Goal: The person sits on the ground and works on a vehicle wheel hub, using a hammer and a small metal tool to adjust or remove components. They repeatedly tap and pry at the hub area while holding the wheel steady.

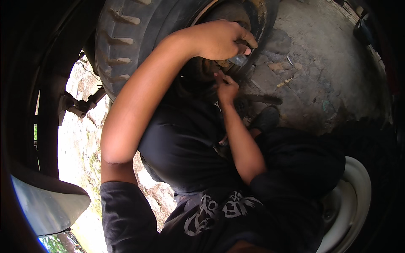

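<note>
Big treaded tyre (126,38) fills the upper left to top centre of frame, its dark rusty hub (206,69) sitting at centre top. Right of it, cracked stone ground (320,55) spreads across the upper right. Black shirt with a pale print (198,168) covers centre and lower centre; a white rounded rim-like piece (354,198) curves at lower right, a pale grey curved panel (46,202) at lower left. Dark metal linkage (78,105) shows at mid left behind the tyre.

Left hand (221,40), top centre, arm sweeping up from lower left, fingers curled tight over a small part at the hub edge; what it grips is mostly hidden, cannot tell exactly. Right hand (227,87), just below it at centre, fingers narrow and pinched, tips touching the hub face. The hands are near each other, not touching. Dark bar-like tool (263,99) lies on the ground just right of the right hand. Small debris bits (276,66) sit on the ground near the hub.
</note>
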Tool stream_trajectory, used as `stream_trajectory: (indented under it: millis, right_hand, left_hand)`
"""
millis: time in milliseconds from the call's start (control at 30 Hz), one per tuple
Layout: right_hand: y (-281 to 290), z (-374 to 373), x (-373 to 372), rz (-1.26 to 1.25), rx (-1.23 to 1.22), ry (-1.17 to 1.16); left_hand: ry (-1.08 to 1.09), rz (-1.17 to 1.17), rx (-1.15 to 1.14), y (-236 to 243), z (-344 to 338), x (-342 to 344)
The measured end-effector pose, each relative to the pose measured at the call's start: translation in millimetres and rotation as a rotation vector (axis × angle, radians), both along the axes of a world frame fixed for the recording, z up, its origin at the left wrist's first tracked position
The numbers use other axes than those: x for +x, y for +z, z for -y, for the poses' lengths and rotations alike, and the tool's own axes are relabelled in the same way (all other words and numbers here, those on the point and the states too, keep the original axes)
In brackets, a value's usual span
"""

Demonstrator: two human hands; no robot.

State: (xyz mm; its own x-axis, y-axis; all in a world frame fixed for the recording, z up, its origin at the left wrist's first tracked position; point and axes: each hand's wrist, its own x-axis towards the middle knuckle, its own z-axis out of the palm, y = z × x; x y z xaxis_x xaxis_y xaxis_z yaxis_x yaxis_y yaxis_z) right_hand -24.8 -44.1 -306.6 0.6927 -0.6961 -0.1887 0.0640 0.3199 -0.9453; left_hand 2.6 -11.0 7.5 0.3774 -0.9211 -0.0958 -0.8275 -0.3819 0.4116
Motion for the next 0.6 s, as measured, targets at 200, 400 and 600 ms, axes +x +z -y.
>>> stream_trajectory:
  millis: [200,400,600]
  right_hand:
    - [2.1,-4.1,3.6,0.030,0.052,-0.025]
    - [-4.2,0.6,3.1,-0.025,-0.030,-0.027]
    - [5.0,-1.9,-12.3,-0.013,0.018,0.077]
  left_hand:
    - [-0.022,-0.002,0.005,-4.2,1.5,0.5]
    - [-0.021,0.009,0.007,-2.5,-0.8,1.4]
    - [-0.014,-0.028,0.041,-5.8,-2.9,-3.8]
